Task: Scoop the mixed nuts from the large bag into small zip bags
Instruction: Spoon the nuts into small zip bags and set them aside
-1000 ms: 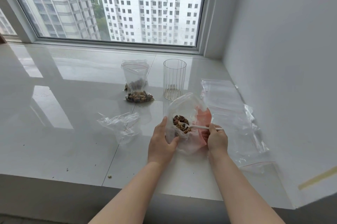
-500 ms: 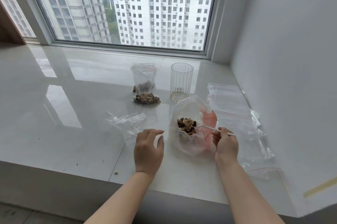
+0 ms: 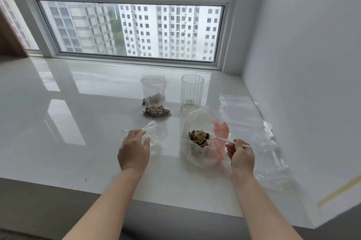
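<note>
Head view: left hand (image 3: pixel 133 152) pinches crinkled clear bag (image 3: pixel 155 132); right hand (image 3: pixel 241 156) grips thin white spoon (image 3: pixel 218 139).

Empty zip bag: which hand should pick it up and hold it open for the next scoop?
Left. The left hand already touches the empty zip bag, while the right hand holds the white spoon in the large bag.

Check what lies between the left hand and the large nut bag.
In the head view, only bare glossy sill separates the left hand, which touches an empty small bag, from the large bag.
</note>
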